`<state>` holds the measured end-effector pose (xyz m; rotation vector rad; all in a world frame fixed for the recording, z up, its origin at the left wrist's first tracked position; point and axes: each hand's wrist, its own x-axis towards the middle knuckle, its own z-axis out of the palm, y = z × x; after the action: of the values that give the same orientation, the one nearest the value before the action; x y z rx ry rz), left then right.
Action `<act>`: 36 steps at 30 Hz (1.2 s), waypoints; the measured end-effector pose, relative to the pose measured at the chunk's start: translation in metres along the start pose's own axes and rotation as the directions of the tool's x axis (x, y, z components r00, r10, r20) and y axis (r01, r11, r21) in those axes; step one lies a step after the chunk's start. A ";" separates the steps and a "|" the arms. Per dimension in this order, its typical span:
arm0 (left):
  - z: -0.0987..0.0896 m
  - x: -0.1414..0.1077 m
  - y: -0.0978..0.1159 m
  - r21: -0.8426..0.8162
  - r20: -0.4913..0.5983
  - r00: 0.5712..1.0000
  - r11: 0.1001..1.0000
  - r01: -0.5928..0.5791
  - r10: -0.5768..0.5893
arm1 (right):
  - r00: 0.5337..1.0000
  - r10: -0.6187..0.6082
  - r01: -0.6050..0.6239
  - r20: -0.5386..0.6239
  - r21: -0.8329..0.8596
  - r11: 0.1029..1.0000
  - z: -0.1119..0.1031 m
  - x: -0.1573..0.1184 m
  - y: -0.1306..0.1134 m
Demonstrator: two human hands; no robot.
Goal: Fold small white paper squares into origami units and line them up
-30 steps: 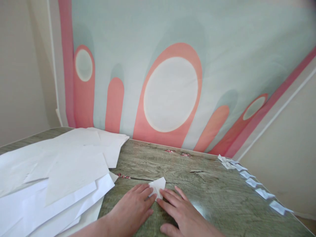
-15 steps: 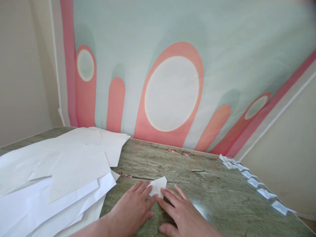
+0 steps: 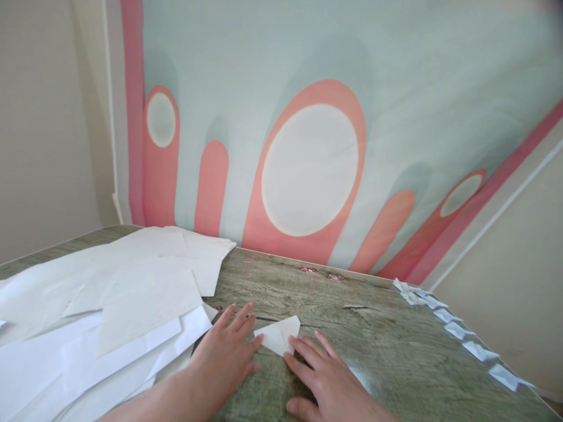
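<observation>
Folded white paper (image 3: 277,336) has its left half uncovered — spread left hand (image 3: 226,349) drawn aside, flat, unclamped right hand (image 3: 325,375) touching its right edge.

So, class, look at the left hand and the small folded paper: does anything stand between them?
Nothing visible does. The left hand has one fingertip overlapping the left corner of the folded paper in this view; contact is unclear. The loose sheets lie on that hand's far side, away from the paper.
</observation>
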<state>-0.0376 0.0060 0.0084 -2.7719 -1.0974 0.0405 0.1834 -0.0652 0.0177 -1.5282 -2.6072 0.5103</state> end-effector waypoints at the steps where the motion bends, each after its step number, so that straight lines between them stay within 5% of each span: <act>1: 0.000 0.000 0.000 0.008 0.007 1.000 1.000 0.004 -0.004 | 1.000 -0.004 0.004 -0.007 -0.004 1.000 0.000 0.000 0.001; 8: 0.008 -0.002 0.020 0.098 -0.110 0.994 0.994 0.039 -0.028 | 0.998 -0.026 0.021 -0.058 -0.084 0.996 0.019 0.002 0.009; 13: 0.009 -0.008 0.040 -0.028 -0.099 0.984 0.988 -0.152 0.149 | 0.984 0.000 -0.033 -0.178 -0.180 0.983 0.043 0.009 0.006; 18: 0.010 -0.006 0.044 -0.058 -0.118 0.978 0.982 -0.177 0.170 | 0.981 0.009 -0.007 -0.194 0.012 1.000 0.018 0.004 -0.002; 22: 0.011 -0.004 0.042 -0.098 -0.123 0.979 0.979 -0.177 0.165 | 0.926 0.179 -0.120 -0.332 0.189 0.975 -0.005 0.008 0.013; 31: 0.011 -0.007 0.043 -0.098 -0.096 0.980 0.978 -0.184 0.175 | 0.967 0.132 -0.042 -0.220 0.369 0.928 -0.006 0.037 0.041; 36: 0.015 -0.007 0.040 -0.103 -0.095 0.974 0.971 -0.216 0.206 | 0.964 0.058 0.055 -0.259 0.410 0.910 -0.002 0.039 0.043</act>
<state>-0.0168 -0.0252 -0.0132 -2.9500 -0.8044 -0.1151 0.2001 -0.0119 0.0015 -1.3494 -2.1227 0.7442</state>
